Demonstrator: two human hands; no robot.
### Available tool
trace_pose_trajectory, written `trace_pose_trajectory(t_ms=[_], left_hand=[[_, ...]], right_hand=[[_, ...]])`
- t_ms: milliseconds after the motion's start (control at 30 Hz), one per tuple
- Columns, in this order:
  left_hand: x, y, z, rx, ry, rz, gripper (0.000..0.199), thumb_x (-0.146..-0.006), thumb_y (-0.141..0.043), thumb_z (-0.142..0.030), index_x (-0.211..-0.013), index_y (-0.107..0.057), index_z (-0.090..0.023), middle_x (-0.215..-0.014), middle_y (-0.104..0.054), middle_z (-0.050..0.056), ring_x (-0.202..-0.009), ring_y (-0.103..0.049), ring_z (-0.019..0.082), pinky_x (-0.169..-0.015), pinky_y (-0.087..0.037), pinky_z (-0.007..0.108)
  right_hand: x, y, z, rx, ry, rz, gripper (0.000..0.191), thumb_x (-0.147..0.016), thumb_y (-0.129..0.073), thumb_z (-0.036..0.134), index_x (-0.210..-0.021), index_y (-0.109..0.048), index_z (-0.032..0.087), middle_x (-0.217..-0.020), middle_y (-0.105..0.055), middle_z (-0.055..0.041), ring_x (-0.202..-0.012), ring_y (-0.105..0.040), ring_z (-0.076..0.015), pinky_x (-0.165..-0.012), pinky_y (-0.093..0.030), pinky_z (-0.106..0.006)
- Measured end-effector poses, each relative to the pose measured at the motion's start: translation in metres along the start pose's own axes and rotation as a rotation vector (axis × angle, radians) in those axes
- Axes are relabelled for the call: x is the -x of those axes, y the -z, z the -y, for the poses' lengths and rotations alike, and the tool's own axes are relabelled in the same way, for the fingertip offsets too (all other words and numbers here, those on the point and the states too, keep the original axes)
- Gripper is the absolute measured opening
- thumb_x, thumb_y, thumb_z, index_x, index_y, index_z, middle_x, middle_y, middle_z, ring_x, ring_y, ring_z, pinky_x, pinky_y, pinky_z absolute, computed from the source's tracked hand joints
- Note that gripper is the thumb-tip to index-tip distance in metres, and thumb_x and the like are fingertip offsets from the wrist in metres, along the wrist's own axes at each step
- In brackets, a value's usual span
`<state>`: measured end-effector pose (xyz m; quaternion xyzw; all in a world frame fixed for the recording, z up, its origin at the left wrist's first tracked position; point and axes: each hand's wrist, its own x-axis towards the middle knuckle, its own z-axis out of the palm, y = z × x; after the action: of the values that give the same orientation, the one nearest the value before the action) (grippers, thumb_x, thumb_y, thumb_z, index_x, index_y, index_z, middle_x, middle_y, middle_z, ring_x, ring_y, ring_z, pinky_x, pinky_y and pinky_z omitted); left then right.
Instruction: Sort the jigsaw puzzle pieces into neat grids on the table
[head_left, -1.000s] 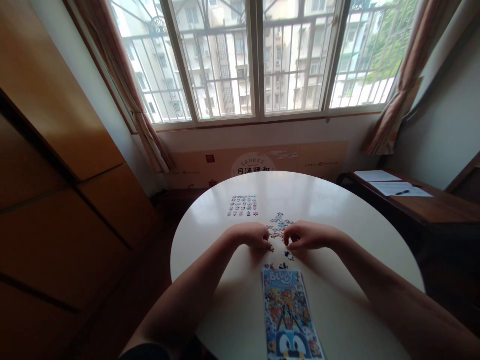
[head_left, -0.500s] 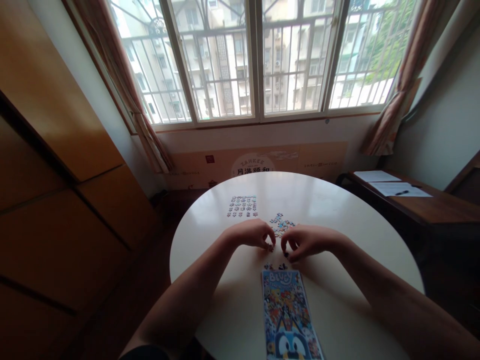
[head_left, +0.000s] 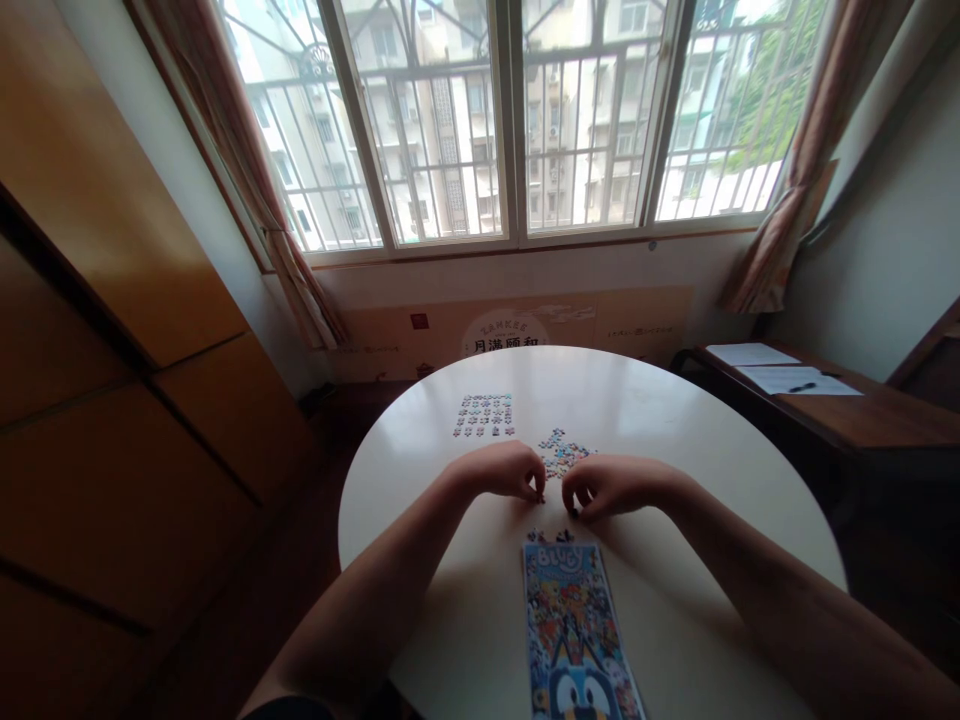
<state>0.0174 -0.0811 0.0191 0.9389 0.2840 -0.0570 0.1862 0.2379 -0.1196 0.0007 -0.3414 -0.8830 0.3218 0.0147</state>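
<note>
"one small puzzle piece [head_left: 541, 500] was at the left hand [head_left: 514, 468], wasn't it?"

"yes, right at its fingertips, the fingers curled narrow. i had a dark piece [head_left: 575, 513], mostly hidden, at the right hand [head_left: 611, 487], thumb and finger close together. whether either was gripped, i couldn't tell."

"and around them?"

"a loose heap of pieces [head_left: 564, 460] lay just beyond. nearer my camera, a few pieces [head_left: 564, 537] sat at the top of a colourful sheet [head_left: 574, 620]. farther off, to the left, i saw neat rows of pieces [head_left: 486, 412]."

"all on one surface?"

"on the round white table [head_left: 675, 420]. past it, to the right, papers [head_left: 799, 380] lay on a brown desk [head_left: 885, 420], and a barred window [head_left: 513, 150] stood ahead."
</note>
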Motion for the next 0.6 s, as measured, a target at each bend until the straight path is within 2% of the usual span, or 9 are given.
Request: trace_pose_trajectory(t_ms=[267,600], left_hand=[[-0.0006,-0.0005,0.0009,0.010,0.013,0.033,0.016,-0.073,-0.071,-0.025,-0.087,-0.077,-0.022,-0.069,-0.064,-0.003,-0.061,-0.053,0.010,-0.056,-0.035,0.021],[-0.0023,-0.0024,0.0047,-0.016,0.003,0.001,0.018,-0.071,-0.070,-0.025,-0.088,-0.076,-0.022,-0.079,-0.067,-0.001,-0.068,-0.057,0.012,-0.061,-0.040,0.021]], right_hand=[[0.0017,0.0001,-0.0010,0.018,-0.005,-0.047,0.027,-0.069,-0.063,0.015,-0.093,-0.074,0.019,-0.078,-0.068,-0.0006,-0.069,-0.059,-0.0138,-0.061,-0.041,-0.022],[0.0000,-0.0016,-0.0019,0.038,0.012,-0.021,0.025,-0.068,-0.062,0.013,-0.089,-0.073,0.018,-0.079,-0.068,-0.0004,-0.069,-0.058,-0.0132,-0.060,-0.041,-0.022]])
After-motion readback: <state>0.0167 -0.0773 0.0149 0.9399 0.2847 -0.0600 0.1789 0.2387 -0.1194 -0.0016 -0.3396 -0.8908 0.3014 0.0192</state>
